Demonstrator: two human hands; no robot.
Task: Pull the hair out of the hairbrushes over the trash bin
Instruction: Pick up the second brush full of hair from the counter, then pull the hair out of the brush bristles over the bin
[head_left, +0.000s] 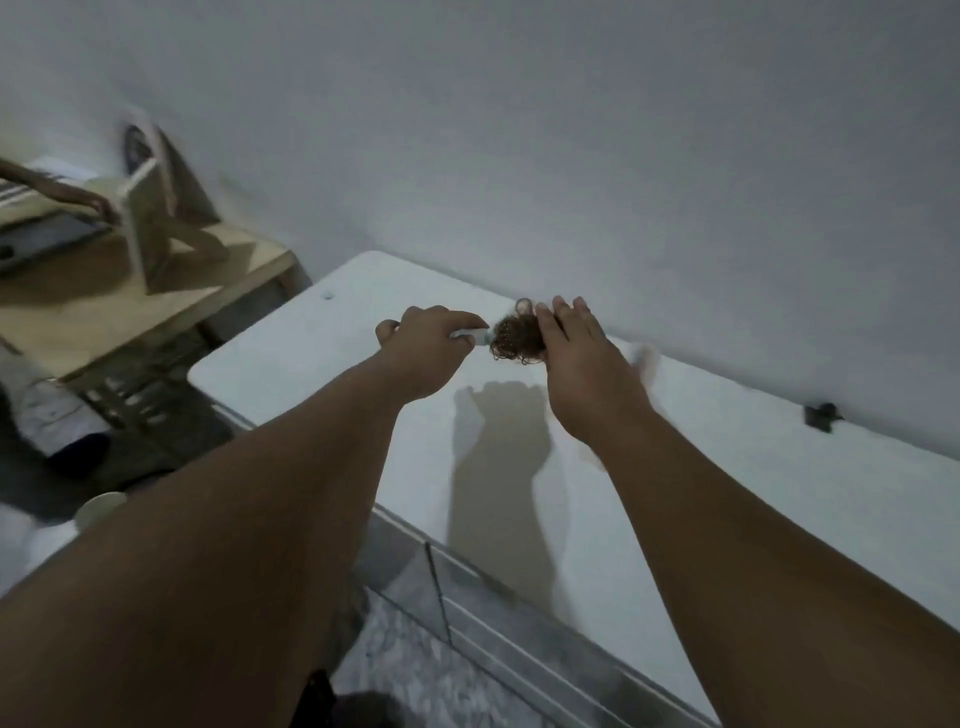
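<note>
Above a white table (779, 493) by the wall, hairbrush (480, 336) matted with curly brown hair (517, 338), left hand (426, 353) clasping its pale handle, right hand (584, 374) fingers pinching the hair clump, wooden desk (104, 306) left.

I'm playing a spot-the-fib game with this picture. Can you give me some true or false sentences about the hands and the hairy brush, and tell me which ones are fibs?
1. The left hand holds the hairbrush by its pale handle. True.
2. The hair tangled on the brush is bright yellow. False: it is dark brown and curly.
3. The right hand is up against the hair clump, fingers spread. True.
4. The hands are over a green table. False: they are over a white table.
5. The trash bin sits on the white table beside the hands. False: no trash bin shows on the table.
</note>
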